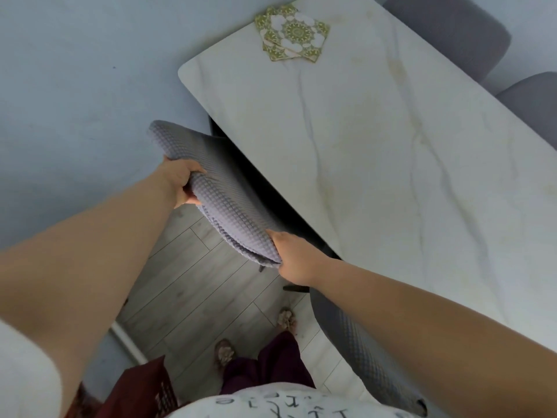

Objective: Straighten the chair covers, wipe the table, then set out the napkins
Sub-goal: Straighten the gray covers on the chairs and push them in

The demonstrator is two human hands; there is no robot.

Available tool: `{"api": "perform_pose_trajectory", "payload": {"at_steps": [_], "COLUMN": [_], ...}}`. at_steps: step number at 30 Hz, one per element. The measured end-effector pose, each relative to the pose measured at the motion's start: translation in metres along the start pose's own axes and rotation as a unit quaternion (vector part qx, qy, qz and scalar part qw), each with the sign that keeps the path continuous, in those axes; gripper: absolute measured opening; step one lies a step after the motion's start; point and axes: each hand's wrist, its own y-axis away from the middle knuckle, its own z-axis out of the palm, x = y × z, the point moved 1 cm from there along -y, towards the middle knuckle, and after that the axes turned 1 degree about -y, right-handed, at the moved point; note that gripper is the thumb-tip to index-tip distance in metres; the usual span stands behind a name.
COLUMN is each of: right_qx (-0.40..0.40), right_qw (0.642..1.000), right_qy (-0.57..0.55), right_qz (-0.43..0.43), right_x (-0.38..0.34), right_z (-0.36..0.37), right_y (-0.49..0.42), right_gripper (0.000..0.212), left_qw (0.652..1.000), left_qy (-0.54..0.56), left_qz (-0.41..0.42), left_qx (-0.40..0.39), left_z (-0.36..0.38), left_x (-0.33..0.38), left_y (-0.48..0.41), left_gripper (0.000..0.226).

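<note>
Left hand (184,184) grips upper end of chair cover (224,194), thumb on top, fingers curled underneath. Right hand (294,257) clutches cover's lower end, fingers closed round fabric edge. Grey waffle cover sits on chair back beside near long edge of tabletop (391,176). Napkins (291,33), fanned green-white stack, lie by tabletop's far short edge. 2 grey chairs (452,34) along opposite long edge.
</note>
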Motion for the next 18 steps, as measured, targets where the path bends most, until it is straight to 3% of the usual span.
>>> {"api": "perform_pose_trajectory", "payload": {"at_steps": [8, 13, 16, 18], "right_qx": [-0.015, -0.018, -0.017, -0.014], "right_qw": [1.0, 1.0, 0.999, 0.998], "right_qy": [0.012, 0.005, -0.006, -0.021], "right_qz": [0.003, 0.021, 0.041, 0.064], "right_x": [0.017, 0.024, 0.03, 0.035], "right_z": [0.001, -0.001, -0.009, -0.013], "right_y": [0.008, 0.016, 0.037, 0.056], "right_gripper": [0.056, 0.061, 0.081, 0.087], "left_qw": [1.0, 0.993, 0.959, 0.904], "left_qy": [0.026, -0.087, -0.218, -0.351], "left_qz": [0.006, 0.052, 0.134, 0.181], "left_qx": [-0.003, 0.065, 0.124, 0.165], "left_z": [0.004, 0.006, 0.005, 0.008], "left_x": [-0.024, -0.03, -0.037, -0.044], "left_y": [0.003, 0.014, 0.019, 0.028], "left_gripper": [0.07, 0.07, 0.096, 0.101]}}
